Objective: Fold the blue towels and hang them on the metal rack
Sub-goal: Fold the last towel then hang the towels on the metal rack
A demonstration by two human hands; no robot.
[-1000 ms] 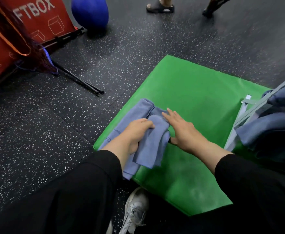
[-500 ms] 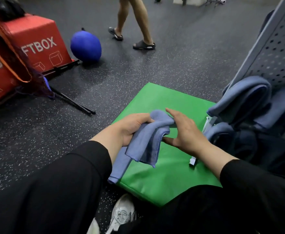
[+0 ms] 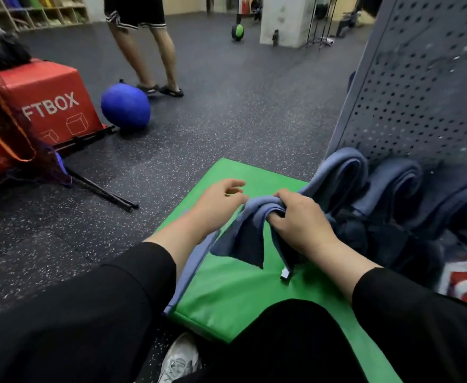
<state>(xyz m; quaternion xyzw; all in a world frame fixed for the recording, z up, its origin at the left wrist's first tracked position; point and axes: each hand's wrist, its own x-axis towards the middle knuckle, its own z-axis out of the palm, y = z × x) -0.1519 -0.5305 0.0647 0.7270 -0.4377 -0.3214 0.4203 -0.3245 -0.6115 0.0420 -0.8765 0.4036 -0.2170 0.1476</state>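
Note:
My right hand grips a folded blue towel bunched at its top fold, lifted above the green mat. The towel's ends hang down toward the mat. Just left of the towel is my left hand, fingers loosely spread and holding nothing. Another blue towel lies along the mat's left edge, partly under my left forearm. The metal rack, a perforated grey panel, rises at the right, with several folded blue towels hanging at its foot.
A red box and a blue ball stand on the dark speckled floor at the left, with black poles lying nearby. A person's legs are at the back. My shoe is below the mat's near corner.
The towel passed from my left hand into my right hand and moved right, toward the rack. My left hand let go and opened. My view tilted upward.

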